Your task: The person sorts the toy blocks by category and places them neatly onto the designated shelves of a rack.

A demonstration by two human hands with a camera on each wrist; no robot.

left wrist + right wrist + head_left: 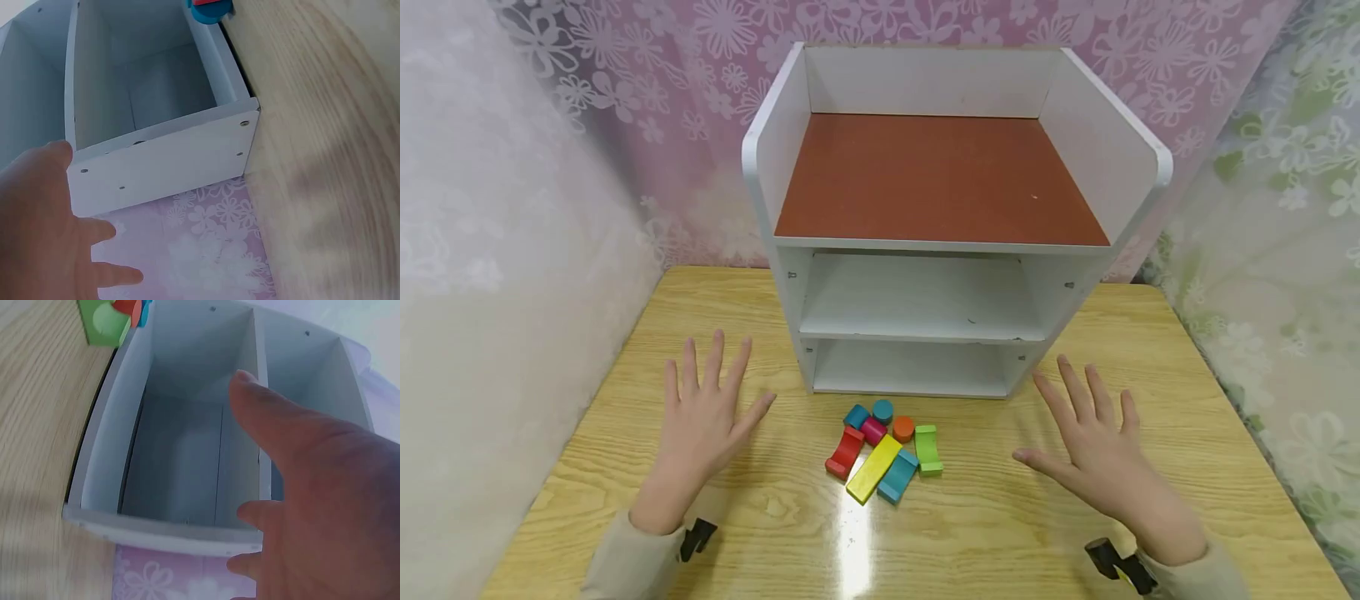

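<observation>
My left hand [700,425] is left of a small group of toy blocks, fingers straight and spread, holding nothing. To their right my right hand [1097,458] is likewise spread with nothing in it. Between the hands a yellow bar [874,469] lies with a red curved block [846,452] on its left and a blue curved block [898,476] on its right. A green curved block [928,451] is nearest my right hand. Behind the bar are a magenta cylinder [873,430], an orange cylinder [903,428], a teal cylinder [883,410] and a blue cylinder [856,416].
A white shelf unit [925,337] stands behind the blocks, with two open compartments and a brown top [940,179] walled on three sides. It rests on a wooden table [760,542]. Patterned curtains [685,92] hang behind and at the sides.
</observation>
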